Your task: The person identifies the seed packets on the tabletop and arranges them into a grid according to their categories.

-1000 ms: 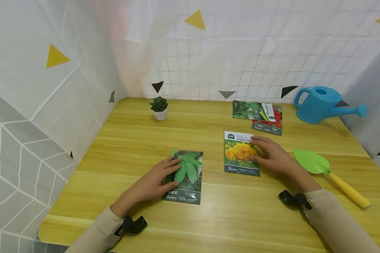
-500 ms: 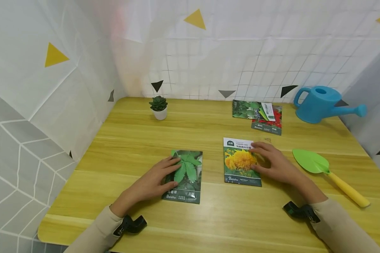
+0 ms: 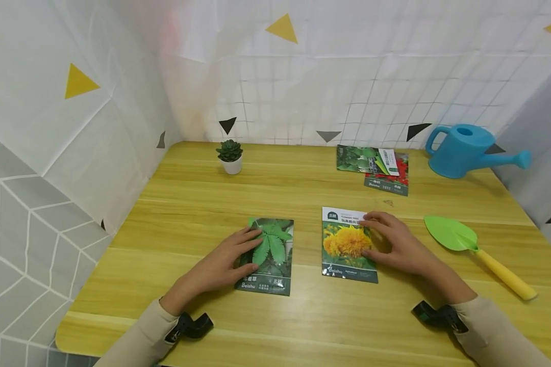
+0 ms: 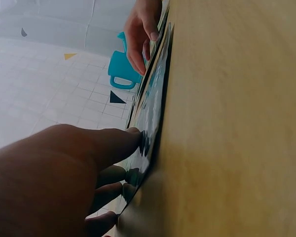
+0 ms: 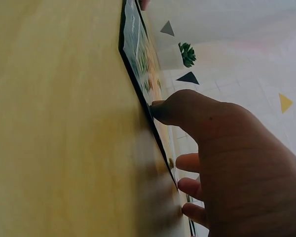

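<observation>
Left hand, loosely spread, rests on a flat, glossy green leaf-print packet as the relaxed, part-open right hand touches a rectangular yellow-flower packet.

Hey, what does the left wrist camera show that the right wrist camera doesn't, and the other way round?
Only the left wrist view shows the blue watering can, and the left hand in close-up.

Only the right wrist view shows the small green succulent, and the right hand in close-up.

Both show the right hand, the wooden table, the pale wall with triangles, and a slanted seed packet near a thumb: the green-leaf packet in the left view, the yellow-flower packet in the right.
</observation>
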{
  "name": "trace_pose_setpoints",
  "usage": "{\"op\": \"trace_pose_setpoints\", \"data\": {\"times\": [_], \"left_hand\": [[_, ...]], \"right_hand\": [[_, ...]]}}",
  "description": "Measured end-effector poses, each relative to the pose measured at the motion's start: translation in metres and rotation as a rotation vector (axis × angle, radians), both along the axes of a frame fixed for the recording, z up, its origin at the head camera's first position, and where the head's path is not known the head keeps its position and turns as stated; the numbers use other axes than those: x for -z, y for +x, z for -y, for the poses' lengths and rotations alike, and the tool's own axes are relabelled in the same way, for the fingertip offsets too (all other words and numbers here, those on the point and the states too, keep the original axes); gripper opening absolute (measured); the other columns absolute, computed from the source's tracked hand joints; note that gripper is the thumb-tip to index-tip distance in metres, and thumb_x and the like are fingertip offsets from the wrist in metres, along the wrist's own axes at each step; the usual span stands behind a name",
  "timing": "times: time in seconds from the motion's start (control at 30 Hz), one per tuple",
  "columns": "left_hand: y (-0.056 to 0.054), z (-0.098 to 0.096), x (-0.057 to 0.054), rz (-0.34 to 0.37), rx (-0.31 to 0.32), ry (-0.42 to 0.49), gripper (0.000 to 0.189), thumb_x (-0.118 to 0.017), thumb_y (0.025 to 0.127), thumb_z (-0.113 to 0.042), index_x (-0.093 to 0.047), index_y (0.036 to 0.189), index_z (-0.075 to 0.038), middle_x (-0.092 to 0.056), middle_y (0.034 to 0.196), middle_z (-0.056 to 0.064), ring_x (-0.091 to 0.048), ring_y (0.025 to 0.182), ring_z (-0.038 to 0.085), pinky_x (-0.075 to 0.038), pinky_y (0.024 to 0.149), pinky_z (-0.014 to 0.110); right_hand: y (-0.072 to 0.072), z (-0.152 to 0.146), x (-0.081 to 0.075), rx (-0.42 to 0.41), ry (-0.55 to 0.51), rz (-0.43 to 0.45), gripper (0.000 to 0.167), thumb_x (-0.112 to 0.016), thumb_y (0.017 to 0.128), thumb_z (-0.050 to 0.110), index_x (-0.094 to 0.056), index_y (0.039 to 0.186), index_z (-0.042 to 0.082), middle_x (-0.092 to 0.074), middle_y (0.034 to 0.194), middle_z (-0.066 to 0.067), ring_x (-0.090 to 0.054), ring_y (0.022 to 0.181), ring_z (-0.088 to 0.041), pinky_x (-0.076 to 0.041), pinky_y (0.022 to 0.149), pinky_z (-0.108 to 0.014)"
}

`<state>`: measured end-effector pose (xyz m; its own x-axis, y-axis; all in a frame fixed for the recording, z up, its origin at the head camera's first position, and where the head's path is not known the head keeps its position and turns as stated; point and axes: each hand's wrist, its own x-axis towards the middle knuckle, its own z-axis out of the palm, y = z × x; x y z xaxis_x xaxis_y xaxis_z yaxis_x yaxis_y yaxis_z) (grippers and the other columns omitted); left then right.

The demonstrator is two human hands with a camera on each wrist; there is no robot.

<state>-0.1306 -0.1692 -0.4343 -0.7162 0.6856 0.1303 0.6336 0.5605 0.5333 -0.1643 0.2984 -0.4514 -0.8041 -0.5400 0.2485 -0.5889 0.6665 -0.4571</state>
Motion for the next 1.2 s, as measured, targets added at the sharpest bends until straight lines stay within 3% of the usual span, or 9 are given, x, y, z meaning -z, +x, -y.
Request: {"op": "trace_pose_setpoints", "data": {"times": [0.3,0.57,0.9,1.07,1.2], "left_hand": [[-0.001,0.000,0.002,-0.003,-0.006,-0.004,0.064,-0.069,0.103,-0.029,-0.047,0.156,-0.001,-0.035,0.165,0.015,-0.022,0.154,0.040,-0.024,0.120,0.060],[0.000,0.000,0.001,-0.003,-0.009,0.003,0.064,-0.070,0.103,-0.028,-0.047,0.156,-0.001,-0.036,0.164,0.015,-0.023,0.153,0.040,-0.025,0.119,0.060],[0.000,-0.001,0.005,-0.010,0.000,-0.001,0.063,-0.070,0.103,-0.029,-0.048,0.154,0.000,-0.036,0.164,0.015,-0.023,0.153,0.040,-0.025,0.119,0.060],[-0.001,0.000,0.005,-0.012,0.004,0.004,0.063,-0.070,0.103,-0.028,-0.048,0.154,0.001,-0.036,0.164,0.016,-0.023,0.153,0.042,-0.025,0.119,0.061],[0.001,-0.001,0.002,-0.014,-0.006,0.005,0.061,-0.070,0.103,-0.027,-0.049,0.153,0.001,-0.037,0.164,0.016,-0.023,0.153,0.042,-0.025,0.119,0.061]], "right_hand": [[0.002,0.003,0.003,-0.021,-0.021,-0.002,0.064,-0.091,0.081,0.038,-0.067,0.135,0.016,-0.048,0.144,-0.014,-0.042,0.132,-0.039,-0.032,0.102,-0.069],[0.003,0.004,0.004,-0.040,-0.006,0.014,0.065,-0.092,0.079,0.042,-0.065,0.134,0.021,-0.045,0.154,-0.014,-0.035,0.142,-0.041,-0.024,0.107,-0.073],[0.012,0.008,0.004,-0.048,0.006,0.001,0.069,-0.095,0.074,0.049,-0.065,0.130,0.023,-0.047,0.153,-0.011,-0.037,0.141,-0.035,-0.023,0.109,-0.071],[0.013,0.010,0.003,-0.038,0.006,-0.018,0.068,-0.094,0.073,0.050,-0.065,0.127,0.022,-0.049,0.149,-0.008,-0.039,0.139,-0.031,-0.024,0.108,-0.068],[0.004,0.010,-0.004,-0.017,-0.002,-0.065,0.069,-0.093,0.077,0.043,-0.065,0.132,0.013,-0.052,0.145,-0.010,-0.043,0.135,-0.035,-0.030,0.104,-0.068]]}}
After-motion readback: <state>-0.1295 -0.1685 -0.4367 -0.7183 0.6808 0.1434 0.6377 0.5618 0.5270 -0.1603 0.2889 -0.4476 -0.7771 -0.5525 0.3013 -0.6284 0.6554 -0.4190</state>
